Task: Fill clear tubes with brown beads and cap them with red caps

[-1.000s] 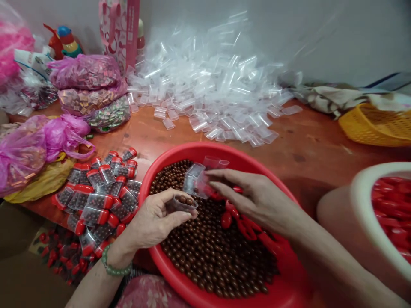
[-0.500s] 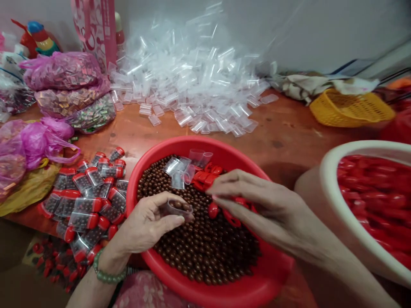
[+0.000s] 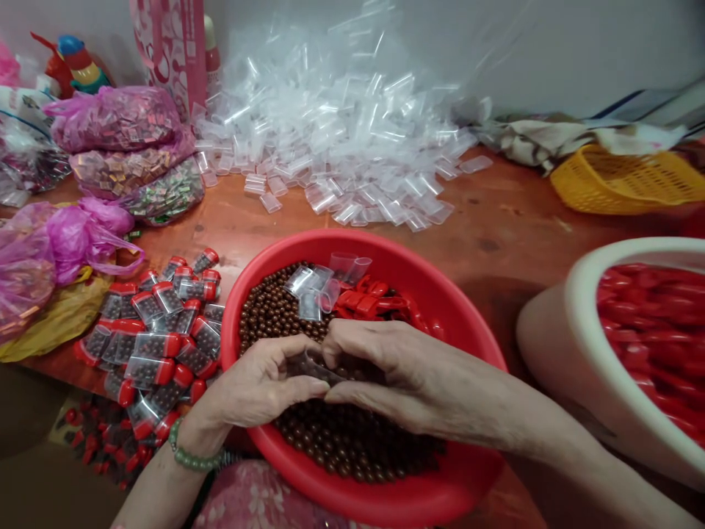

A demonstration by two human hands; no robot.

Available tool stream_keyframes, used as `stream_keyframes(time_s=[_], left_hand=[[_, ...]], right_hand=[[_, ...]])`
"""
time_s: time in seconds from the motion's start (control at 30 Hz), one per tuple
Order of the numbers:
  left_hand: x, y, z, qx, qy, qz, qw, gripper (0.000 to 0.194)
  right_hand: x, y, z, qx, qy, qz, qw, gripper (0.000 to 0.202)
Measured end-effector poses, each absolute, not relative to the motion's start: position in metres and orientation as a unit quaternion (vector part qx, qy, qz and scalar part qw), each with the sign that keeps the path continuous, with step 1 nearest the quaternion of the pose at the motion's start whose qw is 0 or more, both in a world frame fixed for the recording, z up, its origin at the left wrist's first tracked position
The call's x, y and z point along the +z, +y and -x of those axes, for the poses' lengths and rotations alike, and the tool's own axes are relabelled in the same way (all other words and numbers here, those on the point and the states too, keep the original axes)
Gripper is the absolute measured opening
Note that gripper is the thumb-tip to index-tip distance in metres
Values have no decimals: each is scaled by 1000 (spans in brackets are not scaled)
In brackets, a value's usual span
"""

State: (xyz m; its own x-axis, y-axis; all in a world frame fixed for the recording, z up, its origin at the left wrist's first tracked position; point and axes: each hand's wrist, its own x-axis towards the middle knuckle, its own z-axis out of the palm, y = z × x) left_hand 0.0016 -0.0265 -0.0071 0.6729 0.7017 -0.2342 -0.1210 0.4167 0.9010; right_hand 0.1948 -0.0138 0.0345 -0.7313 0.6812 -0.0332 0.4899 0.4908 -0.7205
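Observation:
My left hand (image 3: pixel 256 382) is closed around a small clear plastic container (image 3: pixel 309 365), held over a red basin (image 3: pixel 366 241). My right hand (image 3: pixel 413 378) meets the container's mouth, thumb below and curled fingers above; whatever it holds is hidden behind the fingers. Beneath both hands lie many shiny brown balls (image 3: pixel 358 452) in the basin. Several empty clear containers (image 3: pixel 315 285) rest on the balls, with red plastic caps (image 3: pixel 374 297) beside them near the back wall of the basin.
Filled containers with red caps (image 3: pixel 157 334) are piled left of the basin. Clear empty containers (image 3: pixel 341 147) are heaped at the back. On the right stand a white tub (image 3: pixel 556 308) of red caps and a yellow basket (image 3: pixel 622 184). Plastic bags (image 3: pixel 118 143) sit at the left.
My right hand has moved left from the red caps to the container's mouth. The left hand stays in place with the container. The view has shifted slightly.

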Motion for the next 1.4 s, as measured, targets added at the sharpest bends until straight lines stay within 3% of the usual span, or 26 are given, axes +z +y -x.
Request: stream_keyframes(time_s=[0.17, 0.27, 0.4, 0.5, 0.63, 0.8, 0.9, 1.0, 1.17, 1.27, 1.4], left_hand=[[-9, -23, -2, 277, 360, -468, 758, 14], [-10, -23, -5, 329, 392, -440, 738, 13], [-11, -24, -6, 379, 400, -419, 722, 11], [-10, -24, -6, 389, 408, -421, 711, 10], [-8, -22, -7, 382, 413, -438, 701, 9], [-7, -22, -8, 354, 411, -444, 713, 8], [-9, -23, -8, 347, 413, -435, 721, 9], [-11, -23, -6, 345, 405, -431, 728, 10], [-13, -25, -3, 310, 376, -393, 779, 25], [-16, -29, -4, 282, 354, -360, 816, 36], [-20, -31, -7, 307, 344, -334, 822, 43]], right_hand=[[32, -29, -206, 396, -804, 409, 173, 17], [26, -35, -231, 416, -790, 430, 134, 17], [6, -33, -267, 259, -813, 507, 124, 18], [-8, -30, -272, 155, -851, 498, 54, 12], [-20, -31, -253, 98, -874, 471, -68, 19], [-30, -29, -245, 86, -887, 445, -87, 17], [-26, -25, -250, 129, -890, 438, -4, 17], [-15, -23, -252, 269, -815, 483, 174, 10], [-11, -22, -229, 456, -538, 542, 458, 22], [-15, -24, -212, 488, -493, 506, 512, 21], [-15, -29, -208, 409, -567, 522, 488, 14]])
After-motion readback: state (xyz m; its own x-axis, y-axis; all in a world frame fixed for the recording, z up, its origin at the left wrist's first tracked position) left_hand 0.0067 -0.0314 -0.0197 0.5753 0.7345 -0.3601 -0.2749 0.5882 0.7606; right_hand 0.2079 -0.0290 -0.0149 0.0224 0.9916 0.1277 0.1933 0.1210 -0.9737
